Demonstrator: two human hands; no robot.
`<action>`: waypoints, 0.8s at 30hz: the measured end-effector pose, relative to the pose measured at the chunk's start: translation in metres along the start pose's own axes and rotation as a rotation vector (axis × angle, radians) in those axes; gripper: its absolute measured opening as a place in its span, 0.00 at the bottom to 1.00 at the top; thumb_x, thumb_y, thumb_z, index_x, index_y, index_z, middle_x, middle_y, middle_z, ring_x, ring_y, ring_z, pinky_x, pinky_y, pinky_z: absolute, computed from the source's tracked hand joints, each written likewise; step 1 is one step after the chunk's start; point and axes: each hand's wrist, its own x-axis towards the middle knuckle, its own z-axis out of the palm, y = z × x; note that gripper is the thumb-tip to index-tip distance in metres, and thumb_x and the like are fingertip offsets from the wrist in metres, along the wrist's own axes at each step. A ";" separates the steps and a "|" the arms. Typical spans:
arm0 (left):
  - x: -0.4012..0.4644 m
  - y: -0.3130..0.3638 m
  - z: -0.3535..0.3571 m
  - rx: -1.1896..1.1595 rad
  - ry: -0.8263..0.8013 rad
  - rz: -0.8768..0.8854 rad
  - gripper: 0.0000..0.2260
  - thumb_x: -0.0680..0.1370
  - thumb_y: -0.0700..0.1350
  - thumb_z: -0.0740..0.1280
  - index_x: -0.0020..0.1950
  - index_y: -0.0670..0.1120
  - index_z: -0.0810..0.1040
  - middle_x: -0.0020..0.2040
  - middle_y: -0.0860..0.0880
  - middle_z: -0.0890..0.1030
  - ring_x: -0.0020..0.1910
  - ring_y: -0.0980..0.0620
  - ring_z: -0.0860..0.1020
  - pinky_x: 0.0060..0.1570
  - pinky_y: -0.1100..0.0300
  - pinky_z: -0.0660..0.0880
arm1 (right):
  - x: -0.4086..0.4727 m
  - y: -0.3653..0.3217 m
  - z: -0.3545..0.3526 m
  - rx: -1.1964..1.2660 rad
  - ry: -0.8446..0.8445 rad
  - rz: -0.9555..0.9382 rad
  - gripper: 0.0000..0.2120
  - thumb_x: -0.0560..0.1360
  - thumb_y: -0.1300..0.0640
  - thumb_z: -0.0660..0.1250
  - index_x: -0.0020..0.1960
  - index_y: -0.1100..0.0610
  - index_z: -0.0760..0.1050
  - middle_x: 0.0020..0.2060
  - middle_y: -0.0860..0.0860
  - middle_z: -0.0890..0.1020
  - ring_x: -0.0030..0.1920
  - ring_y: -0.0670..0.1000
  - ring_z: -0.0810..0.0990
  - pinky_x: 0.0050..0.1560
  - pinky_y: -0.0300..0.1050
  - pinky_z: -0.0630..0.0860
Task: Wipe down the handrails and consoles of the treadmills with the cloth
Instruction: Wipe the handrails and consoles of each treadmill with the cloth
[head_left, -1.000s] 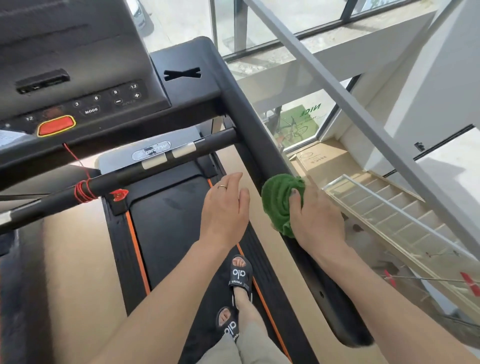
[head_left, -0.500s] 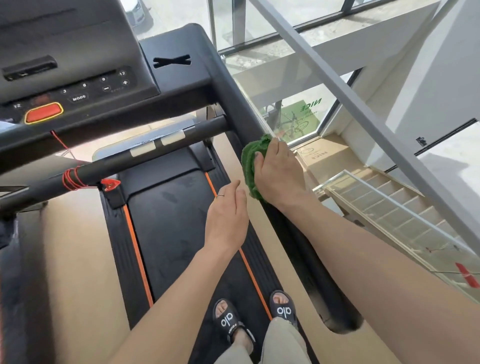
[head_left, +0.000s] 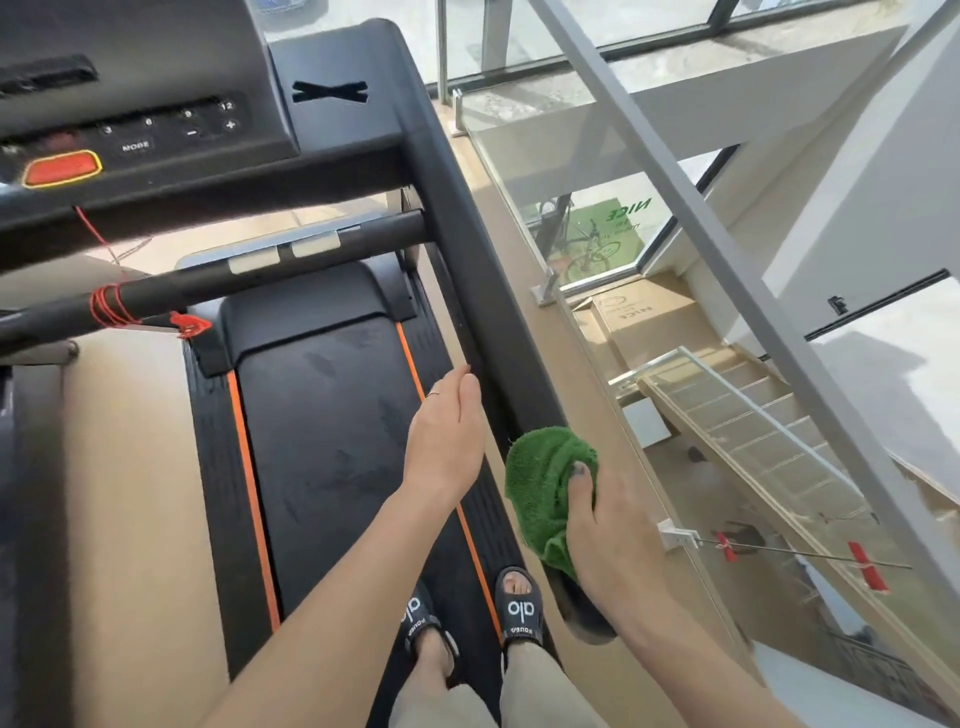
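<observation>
1. Our right hand (head_left: 618, 525) has slid back down the right handrail (head_left: 483, 291) toward us since half a second ago, when it was up high near the crossbar (head_left: 260, 270).
2. Now we hold the green cloth (head_left: 545, 483) in that hand. Our thumb curls over the top of it, and the cloth sits pressed on the rail near its lower end. We think we hold it this way so the cloth hugs the rail and rubs the top and the side at once.
3. Our left hand (head_left: 447, 441) holds nothing. Its fingers are straight and close together, and it hangs just beside the inner edge of the same rail, over the belt (head_left: 322, 415). We cannot tell if its fingertips touch the rail. We think it waits there to stay out of the way of the cloth.
4. Our two hands are apart, with the rail's inner edge between them.
5. We stand on the belt in black sandals (head_left: 519, 608), near the right rail, so it is easy to reach.
6. The console (head_left: 156, 124) with its red button (head_left: 61, 168) is up ahead, well apart from the cloth. We think it is yet to be wiped, and so is the crossbar.
</observation>
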 end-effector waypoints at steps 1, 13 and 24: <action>-0.001 0.001 0.001 -0.001 0.001 -0.009 0.21 0.86 0.54 0.50 0.77 0.51 0.68 0.74 0.55 0.71 0.74 0.55 0.66 0.73 0.59 0.60 | 0.005 -0.004 0.000 -0.008 -0.004 -0.006 0.17 0.83 0.42 0.47 0.55 0.51 0.70 0.48 0.50 0.76 0.50 0.56 0.77 0.53 0.55 0.73; -0.025 0.005 -0.005 -0.117 0.167 -0.121 0.22 0.86 0.54 0.47 0.77 0.52 0.67 0.72 0.56 0.73 0.74 0.54 0.66 0.73 0.55 0.62 | 0.088 -0.071 0.028 -0.635 0.269 -0.777 0.33 0.80 0.56 0.59 0.79 0.69 0.53 0.78 0.69 0.54 0.79 0.68 0.51 0.80 0.61 0.48; -0.069 -0.001 0.017 -0.084 0.130 -0.209 0.23 0.86 0.56 0.45 0.76 0.51 0.68 0.72 0.55 0.71 0.70 0.55 0.67 0.66 0.58 0.60 | -0.017 0.031 -0.005 -1.342 -0.309 -1.393 0.22 0.77 0.50 0.59 0.62 0.61 0.81 0.63 0.60 0.79 0.70 0.64 0.70 0.79 0.63 0.39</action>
